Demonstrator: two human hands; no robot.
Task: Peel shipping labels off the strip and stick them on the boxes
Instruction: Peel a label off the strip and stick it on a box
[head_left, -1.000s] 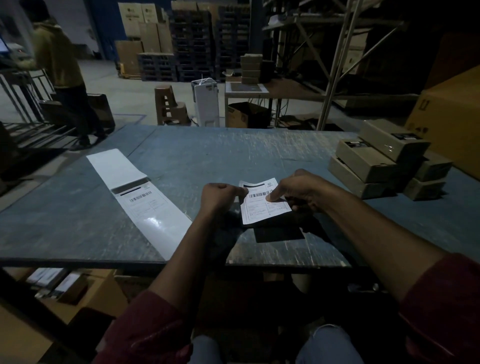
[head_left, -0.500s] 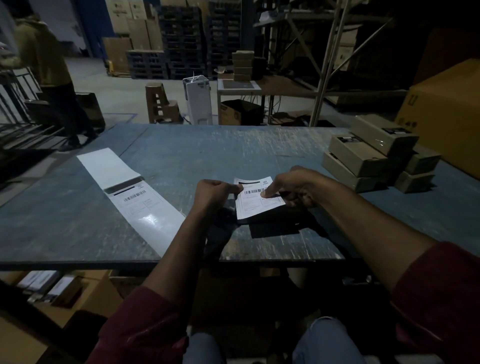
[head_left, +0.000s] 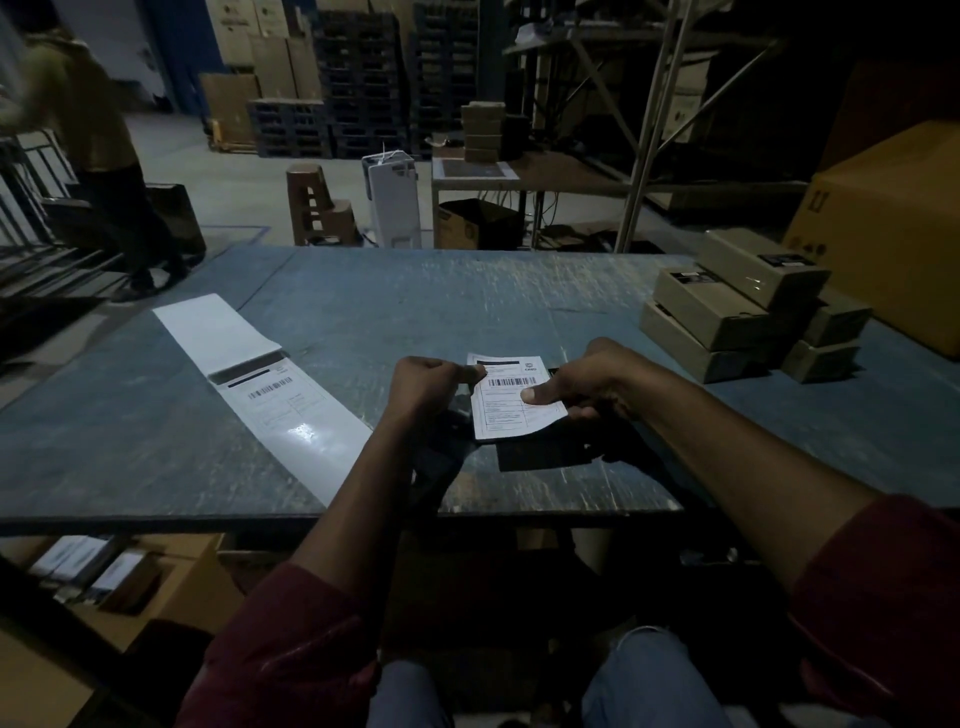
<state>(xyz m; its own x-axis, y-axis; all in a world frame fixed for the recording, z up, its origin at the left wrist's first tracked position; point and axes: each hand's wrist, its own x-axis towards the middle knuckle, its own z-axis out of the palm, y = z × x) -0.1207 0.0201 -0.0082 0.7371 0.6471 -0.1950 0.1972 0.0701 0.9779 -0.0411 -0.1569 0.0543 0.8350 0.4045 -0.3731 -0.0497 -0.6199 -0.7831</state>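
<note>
We are pinching the white barcoded paper shipping label (head_left: 511, 397) between both hands, left hand (head_left: 423, 387) and right hand (head_left: 587, 382), steadying it flat above a dark box to stick it.

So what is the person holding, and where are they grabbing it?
A white shipping label. The left hand pinches its top left edge, and the right hand grips its right side with the thumb pressed on its face.

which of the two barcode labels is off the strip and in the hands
The label near the table's middle: left hand pinches its left edge, right hand thumbs its face. The other label lies flat on the strip, untouched.
</note>
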